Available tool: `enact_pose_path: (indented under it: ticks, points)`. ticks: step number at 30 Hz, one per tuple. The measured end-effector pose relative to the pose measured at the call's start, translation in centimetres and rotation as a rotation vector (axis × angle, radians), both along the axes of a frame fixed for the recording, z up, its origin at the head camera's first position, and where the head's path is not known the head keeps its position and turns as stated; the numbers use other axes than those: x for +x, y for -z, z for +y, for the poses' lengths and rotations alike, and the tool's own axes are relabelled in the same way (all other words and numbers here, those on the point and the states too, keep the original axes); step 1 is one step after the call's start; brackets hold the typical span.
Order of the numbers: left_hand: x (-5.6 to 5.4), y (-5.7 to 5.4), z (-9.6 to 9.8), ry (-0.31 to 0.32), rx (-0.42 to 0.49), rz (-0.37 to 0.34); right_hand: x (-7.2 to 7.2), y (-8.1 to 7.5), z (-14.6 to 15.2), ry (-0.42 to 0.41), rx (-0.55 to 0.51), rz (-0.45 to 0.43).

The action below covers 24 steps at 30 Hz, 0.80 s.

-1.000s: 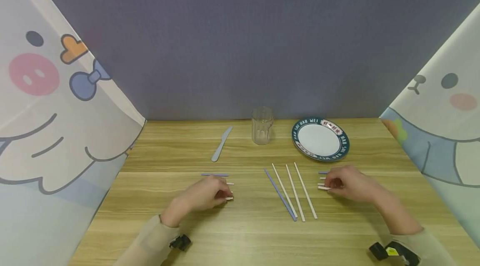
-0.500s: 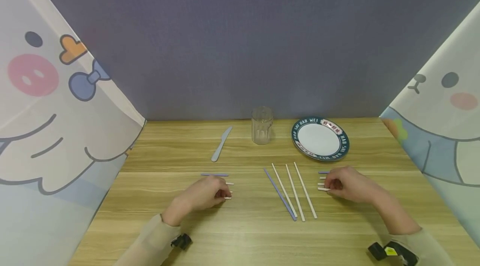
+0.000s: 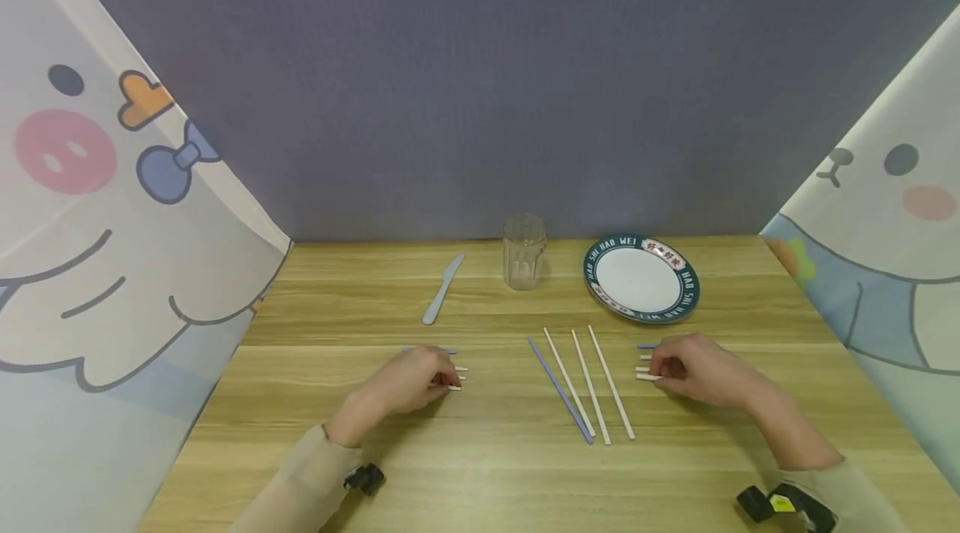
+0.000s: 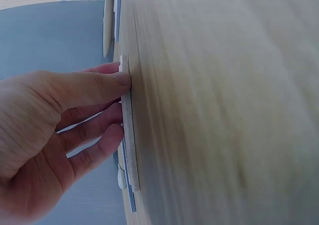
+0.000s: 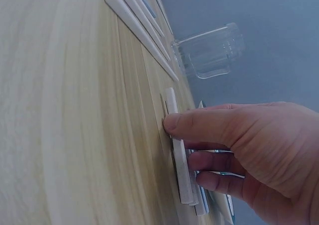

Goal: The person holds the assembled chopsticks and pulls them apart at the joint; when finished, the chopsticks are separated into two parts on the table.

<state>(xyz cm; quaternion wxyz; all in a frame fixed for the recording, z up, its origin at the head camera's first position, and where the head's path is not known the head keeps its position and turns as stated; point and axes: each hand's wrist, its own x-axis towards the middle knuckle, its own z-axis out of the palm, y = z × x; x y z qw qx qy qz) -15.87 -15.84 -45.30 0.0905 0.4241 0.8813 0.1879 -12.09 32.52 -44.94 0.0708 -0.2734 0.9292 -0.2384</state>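
My left hand [image 3: 408, 383] pinches a short white stick [image 4: 130, 155] between thumb and fingertips, low over the table. Beyond it lie more short white sticks, partly hidden by the hand, and a short purple stick [image 3: 448, 351]. On the other side, my right hand [image 3: 702, 368] holds a short white stick [image 5: 182, 172], thumb on the near side and fingers behind. Ends of other white sticks and a purple stick [image 3: 646, 346] show past these fingers. Between the hands, several long thin sticks lie slanted: one purple [image 3: 558, 389], the others white [image 3: 611, 383].
A pale table knife [image 3: 443, 289] lies at the back left of the wooden table [image 3: 480, 483]. Near the back wall stands a clear glass mug [image 3: 523, 253]. To its right is a white plate with a dark green patterned rim [image 3: 692, 291]. Printed cloth screens flank both sides.
My left hand has shifted slightly away from me, taking the nearest white stick closer to the others. My right hand has barely moved. The long sticks have stayed in place.
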Motion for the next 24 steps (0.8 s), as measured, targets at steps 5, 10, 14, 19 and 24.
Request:
enact_pose_path:
  ticks: [5,10,14,19,24]
  points:
    - [0.1,-0.2,0.2,-0.007,-0.01,-0.001,-0.1,-0.1,-0.1,-0.008,-0.012,0.001]
    - [0.0,-0.8,1.2,0.013,-0.006,0.002,0.2,-0.5,-1.0,-0.034,-0.058,0.043]
    - [-0.3,-1.3,2.8,0.031,0.013,0.005,0.5,-1.3,-2.6,-0.075,-0.088,0.109]
    - [-0.9,-2.1,5.5,0.055,0.027,0.047,0.7,-2.3,-4.9,-0.1,-0.081,0.138]
    - [-1.5,-2.4,8.2,0.08,0.01,0.081,0.8,-2.8,-7.0,-0.09,-0.081,0.141]
